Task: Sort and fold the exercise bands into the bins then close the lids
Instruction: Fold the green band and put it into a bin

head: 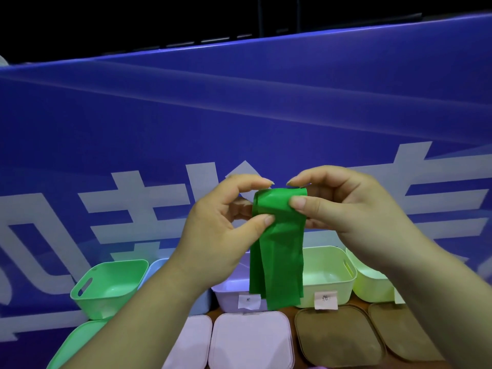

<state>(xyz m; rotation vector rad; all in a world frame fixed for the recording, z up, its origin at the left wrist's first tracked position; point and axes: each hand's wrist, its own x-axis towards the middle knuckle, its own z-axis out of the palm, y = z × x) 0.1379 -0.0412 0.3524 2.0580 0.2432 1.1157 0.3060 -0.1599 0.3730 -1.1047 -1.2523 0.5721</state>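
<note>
Pinching folded green band (277, 249) mid-air w/ L hand (218, 225) & R hand (346, 209), over open bins (327, 270).
Tails are hanging loose; light fingertip grip is risking layers slipping & fold springing open.

One green band (277, 249). Five open bins (103, 306): one green, one blue, one lavender, two pale yellow. Five lids (250, 339): one green, two pink, two brown. Two paper labels (326, 299).

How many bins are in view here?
5, left to right: green bin, blue bin mostly behind the left forearm, white bin, pale yellow bin, rightmost bin partly behind the right forearm.
</note>
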